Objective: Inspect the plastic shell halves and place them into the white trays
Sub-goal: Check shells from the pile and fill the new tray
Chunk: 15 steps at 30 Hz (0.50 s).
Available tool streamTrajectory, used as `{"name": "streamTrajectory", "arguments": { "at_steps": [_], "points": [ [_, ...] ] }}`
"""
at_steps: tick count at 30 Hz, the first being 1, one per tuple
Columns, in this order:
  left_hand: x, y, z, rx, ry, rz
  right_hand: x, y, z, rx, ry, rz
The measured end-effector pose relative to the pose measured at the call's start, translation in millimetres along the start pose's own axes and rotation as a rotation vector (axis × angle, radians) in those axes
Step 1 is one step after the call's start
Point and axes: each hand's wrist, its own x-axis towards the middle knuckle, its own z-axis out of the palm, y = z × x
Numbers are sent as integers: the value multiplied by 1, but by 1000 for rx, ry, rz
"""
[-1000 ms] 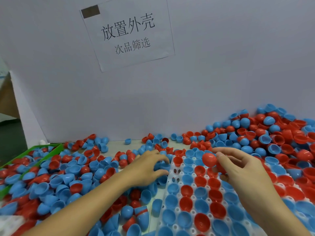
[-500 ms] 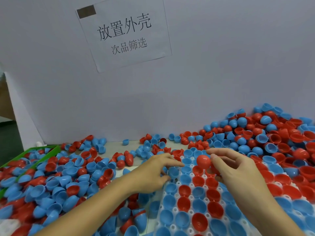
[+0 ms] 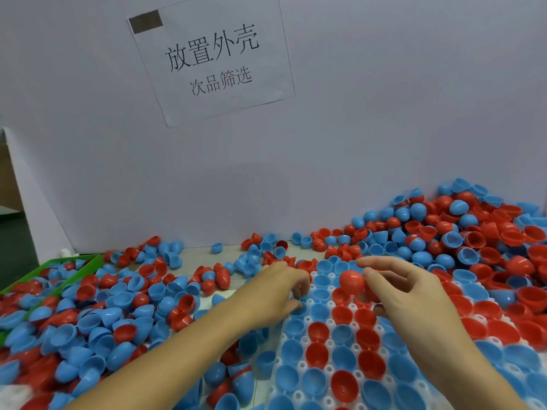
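Observation:
A white tray (image 3: 301,366) with round pockets lies in front of me, most pockets holding blue or red shell halves. My right hand (image 3: 414,294) pinches a red shell half (image 3: 351,282), dome up, just above the tray's far rows. My left hand (image 3: 276,294) is curled at the tray's far left corner, fingertips down on a blue shell half (image 3: 299,306) there. Whether it grips that shell is hidden by the fingers.
Loose red and blue shell halves cover the table at left (image 3: 97,315) and pile high at back right (image 3: 473,232). A green bin (image 3: 85,261) of shells stands at far left. A white wall with a paper sign (image 3: 211,59) closes the back.
My left hand has moved right from the loose pile onto the tray's far left corner. My right hand stays near the far rows, still holding the red shell.

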Motion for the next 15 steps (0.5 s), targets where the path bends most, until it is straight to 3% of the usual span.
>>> {"name": "streamTrajectory", "arguments": {
  "at_steps": [4, 12, 15],
  "points": [
    [4, 0, 3, 75, -13, 26, 0, -1, 0, 8, -1, 12],
    [-6, -9, -4, -221, 22, -113, 0, -1, 0, 6, 2, 8],
    [-8, -17, -20, -315, 171, -114, 1, 0, 0, 8, 5, 12]
  ]
}}
